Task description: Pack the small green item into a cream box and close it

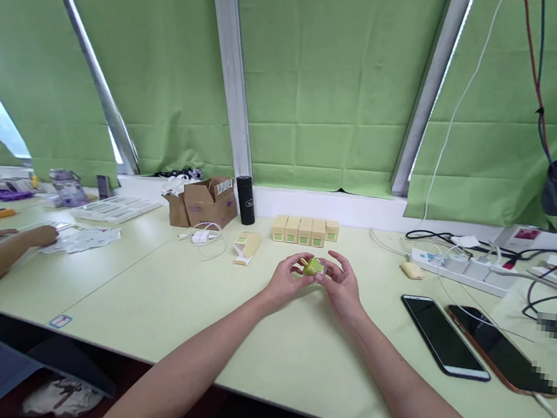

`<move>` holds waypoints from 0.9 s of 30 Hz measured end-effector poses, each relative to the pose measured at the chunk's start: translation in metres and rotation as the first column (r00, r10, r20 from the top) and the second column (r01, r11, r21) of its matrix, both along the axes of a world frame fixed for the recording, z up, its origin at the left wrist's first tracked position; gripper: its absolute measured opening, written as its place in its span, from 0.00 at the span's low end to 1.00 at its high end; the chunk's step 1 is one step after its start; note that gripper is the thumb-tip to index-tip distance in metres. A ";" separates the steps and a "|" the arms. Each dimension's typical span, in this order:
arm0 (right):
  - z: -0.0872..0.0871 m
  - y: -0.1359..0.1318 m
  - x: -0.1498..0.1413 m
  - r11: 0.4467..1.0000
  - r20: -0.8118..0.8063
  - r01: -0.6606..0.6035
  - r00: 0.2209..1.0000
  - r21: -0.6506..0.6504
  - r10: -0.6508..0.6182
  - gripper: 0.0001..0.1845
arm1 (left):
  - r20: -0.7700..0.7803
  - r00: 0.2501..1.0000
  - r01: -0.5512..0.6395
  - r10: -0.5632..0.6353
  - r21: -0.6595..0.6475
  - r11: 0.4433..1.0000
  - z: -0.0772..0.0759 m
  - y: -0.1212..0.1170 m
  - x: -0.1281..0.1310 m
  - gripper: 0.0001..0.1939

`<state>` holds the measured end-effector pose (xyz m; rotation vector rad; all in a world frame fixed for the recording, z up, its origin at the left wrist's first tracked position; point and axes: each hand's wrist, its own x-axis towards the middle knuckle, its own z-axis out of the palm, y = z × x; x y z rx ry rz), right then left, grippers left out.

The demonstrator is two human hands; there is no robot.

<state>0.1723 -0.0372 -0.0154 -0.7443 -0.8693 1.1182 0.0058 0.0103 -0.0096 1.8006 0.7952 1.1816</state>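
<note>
My left hand (286,280) and my right hand (344,289) meet over the table. Between their fingertips is a small yellow-green item (311,266) with a pale loop at its left end and a clear-looking part at its right. Its exact kind is too small to make out. The left thumb and fingers pinch it; the right thumb and a finger grip its right end, with other fingers raised. Beyond the hands stands a row of several small tan boxes (299,231) with green squares. An unfolded tan carton (246,248) lies left of them.
A cardboard box (210,202), black tumbler (245,200) and white charger (201,236) are at back left. To the right lie two phones, one white-edged phone (445,337), a beige case (411,270) and a power strip (467,271). A co-worker's arm (6,255) reaches in from the left.
</note>
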 end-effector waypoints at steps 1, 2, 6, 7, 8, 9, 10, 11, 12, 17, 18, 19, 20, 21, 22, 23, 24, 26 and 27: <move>0.000 0.000 0.000 1.000 0.008 -0.006 1.000 0.008 0.006 0.43 | -0.003 1.000 0.007 -0.007 0.003 1.000 0.001 0.000 0.000 0.27; 0.001 -0.001 0.001 1.000 0.011 -0.009 1.000 0.013 0.009 0.43 | -0.005 1.000 0.011 -0.011 0.009 1.000 0.001 -0.001 -0.001 0.27; 0.002 0.000 0.005 0.999 -0.013 0.041 0.999 -0.010 -0.041 0.37 | -0.033 0.999 -0.026 0.027 0.041 0.999 0.000 0.002 -0.005 0.26; 0.003 0.001 0.006 0.997 -0.014 0.074 0.997 -0.028 -0.074 0.34 | -0.042 0.998 -0.053 0.055 0.051 0.997 -0.001 0.003 -0.006 0.26; 0.002 0.002 0.007 0.993 -0.010 0.109 0.994 -0.047 -0.110 0.32 | -0.050 0.995 -0.082 0.086 0.062 0.995 -0.003 0.004 -0.007 0.26; 0.002 0.003 0.009 0.987 0.000 0.144 0.990 -0.066 -0.144 0.31 | -0.056 0.992 -0.113 0.117 0.073 0.991 -0.004 0.006 -0.007 0.26; 0.002 0.003 0.009 0.981 0.011 0.175 0.985 -0.080 -0.175 0.29 | -0.061 0.987 -0.140 0.146 0.082 0.987 -0.006 0.008 -0.008 0.26; 0.001 0.004 0.010 0.976 0.020 0.198 0.980 -0.090 -0.197 0.28 | -0.065 0.983 -0.165 0.172 0.089 0.982 -0.008 0.010 -0.009 0.26; 0.000 0.005 0.011 0.972 0.028 0.214 0.977 -0.096 -0.212 0.28 | -0.069 0.979 -0.185 0.191 0.094 0.978 -0.010 0.011 -0.009 0.26; -0.001 0.006 0.010 0.967 0.049 0.233 0.972 -0.107 -0.229 0.27 | -0.143 0.962 -0.212 0.234 0.153 0.965 -0.013 0.012 -0.009 0.25; -0.001 0.006 0.010 0.966 0.051 0.235 0.972 -0.112 -0.231 0.27 | -0.171 0.957 -0.209 0.236 0.161 0.965 -0.013 0.011 -0.009 0.24; -0.001 0.006 0.010 0.964 0.051 0.239 0.971 -0.115 -0.234 0.27 | -0.197 0.951 -0.205 0.237 0.167 0.964 -0.012 0.010 -0.009 0.24; -0.001 0.006 0.009 0.963 0.052 0.242 0.970 -0.117 -0.238 0.27 | -0.220 0.947 -0.196 0.233 0.175 0.965 -0.011 0.009 -0.009 0.24; -0.001 0.006 0.009 0.963 0.053 0.243 0.970 -0.119 -0.239 0.27 | -0.237 0.945 -0.183 0.226 0.187 0.965 -0.011 0.008 -0.009 0.23; -0.001 0.006 0.009 0.963 0.054 0.243 0.970 -0.119 -0.238 0.27 | -0.249 0.944 -0.169 0.218 0.203 0.964 -0.011 0.008 -0.009 0.23; -0.001 0.006 0.009 0.963 0.054 0.242 0.970 -0.121 -0.237 0.27 | -0.260 0.942 -0.154 0.210 0.220 0.963 -0.012 0.008 -0.009 0.23; -0.001 0.006 0.009 0.963 0.055 0.242 0.970 -0.122 -0.237 0.26 | -0.272 0.941 -0.141 0.204 0.235 0.962 -0.013 0.008 -0.009 0.23; -0.001 0.006 0.009 0.962 0.058 0.243 0.970 -0.127 -0.238 0.26 | -0.304 0.932 -0.119 0.195 0.250 0.961 -0.015 0.009 -0.010 0.23; -0.002 0.006 0.009 0.962 0.061 0.243 0.970 -0.128 -0.237 0.26 | -0.318 0.927 -0.116 0.197 0.254 0.960 -0.017 0.010 -0.010 0.23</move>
